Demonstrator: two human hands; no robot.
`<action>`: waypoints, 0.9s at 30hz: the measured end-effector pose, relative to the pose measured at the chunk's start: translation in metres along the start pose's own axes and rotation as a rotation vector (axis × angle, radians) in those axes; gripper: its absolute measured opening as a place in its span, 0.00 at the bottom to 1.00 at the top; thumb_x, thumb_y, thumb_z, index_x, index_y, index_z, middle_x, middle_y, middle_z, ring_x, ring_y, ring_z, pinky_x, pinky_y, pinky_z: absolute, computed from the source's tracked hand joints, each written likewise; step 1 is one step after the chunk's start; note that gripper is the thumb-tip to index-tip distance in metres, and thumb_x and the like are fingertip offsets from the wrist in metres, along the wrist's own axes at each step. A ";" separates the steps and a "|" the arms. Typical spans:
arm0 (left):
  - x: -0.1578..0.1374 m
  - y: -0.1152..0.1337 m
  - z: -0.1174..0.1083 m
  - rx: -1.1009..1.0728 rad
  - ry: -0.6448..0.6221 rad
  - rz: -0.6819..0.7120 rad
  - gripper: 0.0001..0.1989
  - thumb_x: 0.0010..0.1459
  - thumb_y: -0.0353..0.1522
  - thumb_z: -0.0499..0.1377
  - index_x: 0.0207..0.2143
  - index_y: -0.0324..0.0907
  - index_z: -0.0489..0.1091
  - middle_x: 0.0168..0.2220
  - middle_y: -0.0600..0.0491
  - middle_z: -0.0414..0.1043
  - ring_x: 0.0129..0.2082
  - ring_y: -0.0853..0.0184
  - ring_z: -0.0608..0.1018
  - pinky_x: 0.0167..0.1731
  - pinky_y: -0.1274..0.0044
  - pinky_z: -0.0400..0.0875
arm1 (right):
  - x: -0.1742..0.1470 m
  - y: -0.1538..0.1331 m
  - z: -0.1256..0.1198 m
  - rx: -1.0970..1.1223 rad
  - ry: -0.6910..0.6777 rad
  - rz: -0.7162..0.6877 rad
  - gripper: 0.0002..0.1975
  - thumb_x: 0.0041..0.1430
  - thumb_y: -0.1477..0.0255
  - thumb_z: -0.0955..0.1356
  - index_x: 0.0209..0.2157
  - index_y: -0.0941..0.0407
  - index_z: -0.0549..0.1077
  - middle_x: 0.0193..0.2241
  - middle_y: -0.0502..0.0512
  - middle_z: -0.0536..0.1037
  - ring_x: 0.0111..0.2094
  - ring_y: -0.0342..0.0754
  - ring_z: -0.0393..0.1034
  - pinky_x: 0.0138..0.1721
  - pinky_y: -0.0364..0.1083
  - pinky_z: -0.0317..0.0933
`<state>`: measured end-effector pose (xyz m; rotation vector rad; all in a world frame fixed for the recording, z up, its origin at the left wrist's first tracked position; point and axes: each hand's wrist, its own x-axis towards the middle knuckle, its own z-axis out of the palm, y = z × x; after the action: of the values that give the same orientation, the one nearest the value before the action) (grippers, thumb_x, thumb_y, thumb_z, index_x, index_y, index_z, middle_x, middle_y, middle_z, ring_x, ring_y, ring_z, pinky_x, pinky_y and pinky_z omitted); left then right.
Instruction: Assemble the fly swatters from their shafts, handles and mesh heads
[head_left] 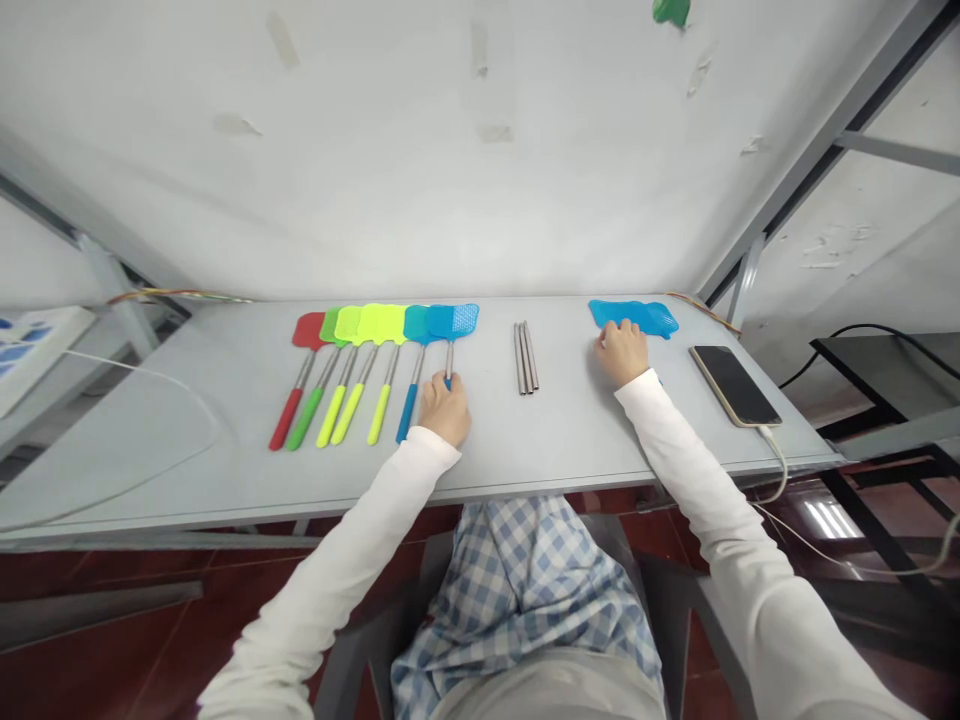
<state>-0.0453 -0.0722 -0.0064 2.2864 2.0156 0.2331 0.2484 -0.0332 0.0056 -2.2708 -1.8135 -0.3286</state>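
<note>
My left hand (445, 408) is closed around the blue handle of a fly swatter whose blue mesh head (454, 320) lies at the right end of a row. Beside it are several more fly swatters: another blue one (407, 412), yellow ones (379, 412), a green one (304, 415) and a red one (284, 418), their heads overlapping. Toward the right, my right hand (625, 354) has its fingers bent together at the near edge of blue fly swatter heads (651, 318) without handles. Its fingertips are partly hidden. Between my hands lie three metal tubes (526, 358), side by side.
A phone (736, 385) with a white cable (780, 465) rests at the right of the grey table (495, 465). Thin wires run along the back edge by the white wall (480, 220). Another pale cable (191, 395) crosses the left side. Metal frame posts (746, 275) stand at both ends.
</note>
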 end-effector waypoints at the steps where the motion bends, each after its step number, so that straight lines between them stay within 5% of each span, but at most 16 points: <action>1: 0.000 0.001 -0.004 0.019 -0.001 -0.002 0.26 0.56 0.23 0.47 0.57 0.28 0.64 0.58 0.31 0.59 0.55 0.48 0.67 0.55 0.60 0.61 | -0.001 0.002 -0.003 -0.023 -0.033 0.033 0.15 0.61 0.73 0.59 0.44 0.66 0.71 0.44 0.74 0.71 0.47 0.62 0.64 0.44 0.54 0.56; 5: 0.002 0.010 -0.021 0.032 0.050 -0.024 0.20 0.59 0.28 0.46 0.49 0.31 0.69 0.60 0.32 0.57 0.58 0.46 0.63 0.54 0.58 0.61 | -0.005 0.007 -0.008 -0.052 -0.128 0.099 0.16 0.60 0.76 0.60 0.48 0.67 0.68 0.46 0.75 0.71 0.47 0.61 0.67 0.43 0.52 0.58; 9: 0.016 0.038 -0.026 -0.117 0.050 0.098 0.19 0.62 0.31 0.46 0.50 0.32 0.68 0.54 0.34 0.62 0.55 0.50 0.67 0.53 0.62 0.62 | -0.003 0.011 -0.006 -0.024 -0.174 0.063 0.17 0.58 0.82 0.58 0.47 0.64 0.69 0.47 0.73 0.70 0.46 0.59 0.68 0.41 0.50 0.60; 16: 0.077 0.086 0.002 -0.386 -0.077 0.035 0.16 0.60 0.28 0.51 0.48 0.31 0.66 0.51 0.30 0.66 0.49 0.53 0.74 0.51 0.65 0.65 | 0.007 0.007 0.003 0.343 -0.173 -0.432 0.17 0.55 0.80 0.64 0.47 0.58 0.67 0.45 0.61 0.69 0.45 0.50 0.68 0.46 0.47 0.61; 22: 0.090 0.083 0.003 -0.381 -0.090 0.044 0.13 0.57 0.27 0.54 0.44 0.33 0.70 0.46 0.34 0.72 0.50 0.55 0.75 0.50 0.69 0.67 | 0.004 0.012 0.004 0.125 -0.128 -0.345 0.13 0.56 0.66 0.69 0.41 0.59 0.72 0.43 0.66 0.71 0.46 0.59 0.67 0.46 0.54 0.60; 27: 0.093 0.072 -0.001 -0.399 -0.146 0.080 0.09 0.43 0.23 0.63 0.31 0.36 0.73 0.41 0.36 0.75 0.50 0.50 0.75 0.49 0.68 0.69 | 0.007 0.013 0.003 0.089 -0.116 -0.368 0.11 0.61 0.63 0.65 0.35 0.58 0.71 0.39 0.64 0.74 0.43 0.58 0.68 0.41 0.51 0.57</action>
<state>0.0358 0.0104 0.0113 2.0679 1.6355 0.4188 0.2624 -0.0290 0.0048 -1.9266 -2.2567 -0.1721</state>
